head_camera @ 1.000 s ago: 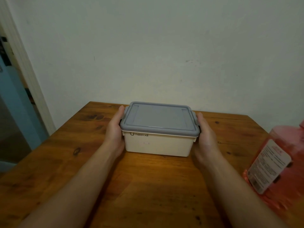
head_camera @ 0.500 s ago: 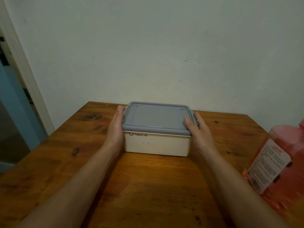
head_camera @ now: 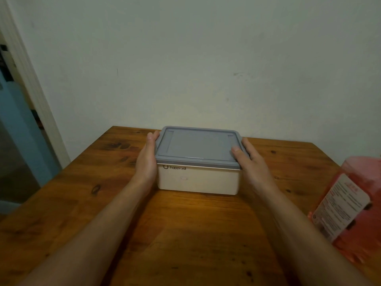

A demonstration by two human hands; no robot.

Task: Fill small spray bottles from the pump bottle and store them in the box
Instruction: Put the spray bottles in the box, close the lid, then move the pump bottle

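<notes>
Both hands flank the box [head_camera: 198, 179] near the desk's [head_camera: 185, 234] far edge: left hand [head_camera: 146, 159] flat, fingers together, steadying; right hand [head_camera: 251, 162] pinches the lid [head_camera: 195, 145], likely to open it.

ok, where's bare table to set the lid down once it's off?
Widest: bare table left of the left hand, out to its edge. Also the near strip in front of the box, between the forearms. Crowded: right hand to pump bottle.

Left hand [head_camera: 146, 159] touches, right hand [head_camera: 250, 164] grips box [head_camera: 198, 179].
</notes>
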